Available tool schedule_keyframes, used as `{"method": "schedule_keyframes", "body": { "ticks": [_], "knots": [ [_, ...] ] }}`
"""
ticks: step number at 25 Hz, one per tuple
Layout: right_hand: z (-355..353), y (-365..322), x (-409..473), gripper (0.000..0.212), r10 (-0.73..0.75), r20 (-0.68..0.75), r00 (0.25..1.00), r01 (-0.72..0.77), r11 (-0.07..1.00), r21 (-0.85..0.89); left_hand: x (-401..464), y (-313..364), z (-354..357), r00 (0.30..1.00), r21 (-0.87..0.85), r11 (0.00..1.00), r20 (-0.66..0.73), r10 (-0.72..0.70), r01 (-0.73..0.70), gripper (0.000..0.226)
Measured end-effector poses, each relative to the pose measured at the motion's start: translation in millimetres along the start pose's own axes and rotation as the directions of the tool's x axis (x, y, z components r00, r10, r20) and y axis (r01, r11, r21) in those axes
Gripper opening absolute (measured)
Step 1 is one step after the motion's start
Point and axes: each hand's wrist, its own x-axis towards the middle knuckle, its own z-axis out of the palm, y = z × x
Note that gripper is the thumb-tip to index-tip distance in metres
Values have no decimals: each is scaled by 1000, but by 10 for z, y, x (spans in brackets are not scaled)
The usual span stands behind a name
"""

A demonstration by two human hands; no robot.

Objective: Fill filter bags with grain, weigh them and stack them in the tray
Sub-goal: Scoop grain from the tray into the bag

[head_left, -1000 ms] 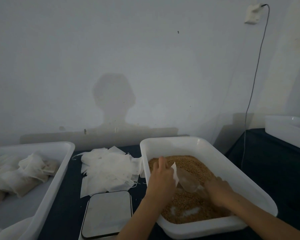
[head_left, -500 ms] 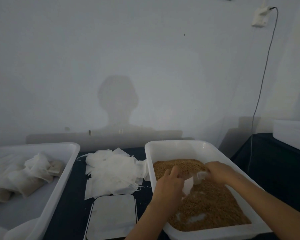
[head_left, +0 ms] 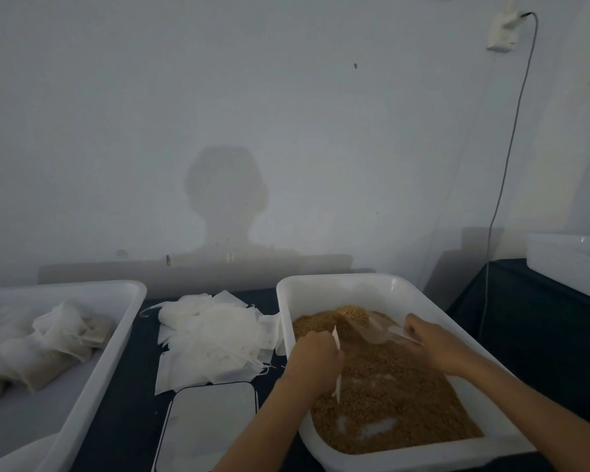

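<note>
A dark-covered bench (head_left: 126,413) runs along the wall and carries everything. On its right half sits the biggest thing, a white tub (head_left: 324,287) with grain (head_left: 399,400) spread across its floor, bare plastic showing through in patches near the front. At the left edge stands the tray (head_left: 92,379), where several filled bags (head_left: 45,352) already lie heaped toward its back and left, so a part of the work looks done. Between the two containers, toward the back edge, a loose pile of empty filter bags (head_left: 212,338) waits, which tells me plenty is left. In front of that pile, at the front edge, the scale (head_left: 208,427) carries nothing, so this round's weighing has not come yet. Over the tub, the right hand (head_left: 436,345) grasps a clear scoop (head_left: 378,330) dug into the heap at the back. The left hand (head_left: 315,361) is closed around a thin white filter bag (head_left: 337,362), held edge-on above the grain; I judge it not yet filled
</note>
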Motion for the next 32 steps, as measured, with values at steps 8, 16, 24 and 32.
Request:
{"method": "schedule_keyframes", "body": {
  "ticks": [8,16,24,32],
  "knots": [
    [-720,177,-617,7,-165,144,976,118,951,285,186,-70,65,999,-41,999,31,14,-13,6],
    [-883,31,-790,9,-244,238,940,211,965,158,192,-72,104,994,30,994,39,102,-103,19],
    [-1046,-81,-746,11,-187,282,941,247,950,-193,124,-36,98,971,84,969,-44,235,-231,20],
    [-1077,-68,-803,10,-224,282,933,232,973,3,142,-41,108,970,74,968,-18,243,-241,20]
  ]
}}
